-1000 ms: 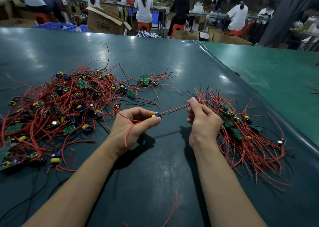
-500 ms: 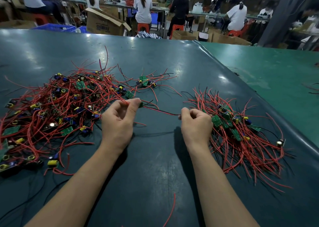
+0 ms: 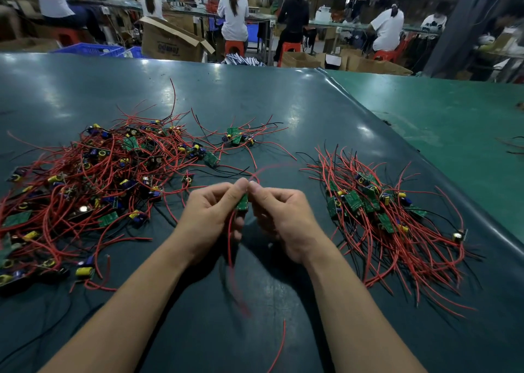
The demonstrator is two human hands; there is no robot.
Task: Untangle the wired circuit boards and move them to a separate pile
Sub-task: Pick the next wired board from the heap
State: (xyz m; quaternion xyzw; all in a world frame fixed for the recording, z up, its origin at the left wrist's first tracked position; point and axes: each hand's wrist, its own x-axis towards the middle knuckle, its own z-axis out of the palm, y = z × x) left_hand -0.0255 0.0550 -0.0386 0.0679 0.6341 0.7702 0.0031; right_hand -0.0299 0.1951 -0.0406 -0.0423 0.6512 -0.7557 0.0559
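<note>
Both my hands, left hand (image 3: 209, 216) & right hand (image 3: 280, 216), pinch one small green board (image 3: 242, 202) w/ red wires hanging down, between the piles. Right pile (image 3: 391, 216) has some sorted boards. Left pile (image 3: 85, 191) is way bigger, so lots left, I think. Dark green table (image 3: 255, 103); busy workshop behind, people (image 3: 234, 12) sitting at benches, boxes (image 3: 170, 42).

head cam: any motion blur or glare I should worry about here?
Head view: red wires hanging from the board between the hands are motion-smeared; both piles stay sharp; overhead lights leave glare patches on the mat; wide-angle bends the mat's far edge; background workers are soft.
</note>
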